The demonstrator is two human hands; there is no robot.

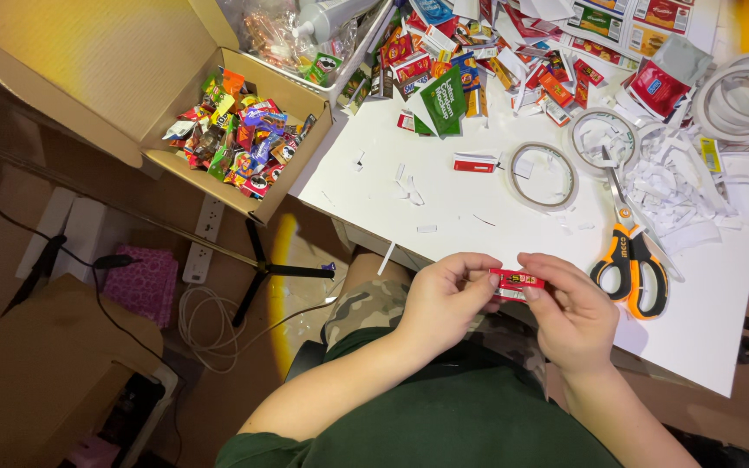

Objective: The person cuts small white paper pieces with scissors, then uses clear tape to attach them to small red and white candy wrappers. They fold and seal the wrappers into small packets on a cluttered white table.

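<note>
Fingers (489, 282) of both hands pinching tiny red packet (517, 279).
Gripping opposite ends, steadying it taut; scissors (633, 264) lying just beyond.

Head camera looks steeply down, close over the white table (478, 217).

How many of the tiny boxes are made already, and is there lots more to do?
Many finished ones fill the cardboard box. Both the left hand and right hand are folding one small red box. A big pile of flat printed cutouts still waits on the white table.
</note>
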